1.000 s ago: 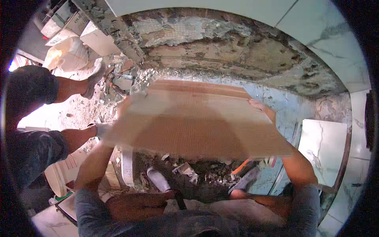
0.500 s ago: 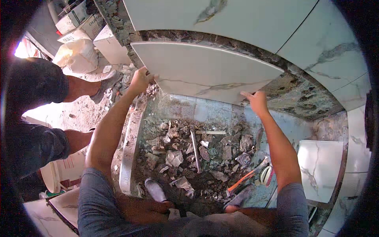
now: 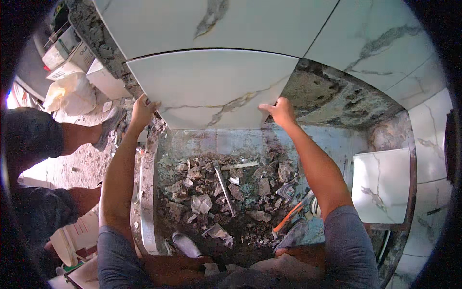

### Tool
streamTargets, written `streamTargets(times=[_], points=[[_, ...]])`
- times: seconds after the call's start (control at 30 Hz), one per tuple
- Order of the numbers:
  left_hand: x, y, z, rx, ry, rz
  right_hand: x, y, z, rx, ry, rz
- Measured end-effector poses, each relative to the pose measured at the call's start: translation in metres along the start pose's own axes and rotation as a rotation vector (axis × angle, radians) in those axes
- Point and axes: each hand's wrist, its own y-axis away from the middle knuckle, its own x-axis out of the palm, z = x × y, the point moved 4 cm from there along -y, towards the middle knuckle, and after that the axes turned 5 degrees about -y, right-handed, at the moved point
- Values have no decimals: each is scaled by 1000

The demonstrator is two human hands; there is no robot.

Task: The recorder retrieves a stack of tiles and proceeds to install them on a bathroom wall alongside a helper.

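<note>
Both the left hand [image 3: 142,114] and right hand [image 3: 283,112], equally near, grip opposite side edges of the marbled wall tile [image 3: 211,89], its long axis sideways along the bottom edge of the upper tile [image 3: 221,26].

White, grey-veined tiling covers the wall [image 3: 269,29] from twelve to one o'clock, giving way to a rough, bare patch [image 3: 332,94] at two and a tiled side wall [image 3: 428,139] at three. Broken rubble [image 3: 199,204] litters the bluish floor [image 3: 202,139] toward six, bounded by a pale ledge [image 3: 147,207] at eight. Strong light whitens the dusty floor beyond [image 3: 86,159] at nine.
</note>
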Motion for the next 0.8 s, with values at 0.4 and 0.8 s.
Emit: streamTargets(times=[0.4,0.8], points=[[5,-7,1,89,-40,-16,2,-8,-18,-20,33,-14],[8,3,-8,-98,187,-19,1,-15,-37,-49,-8,-5]])
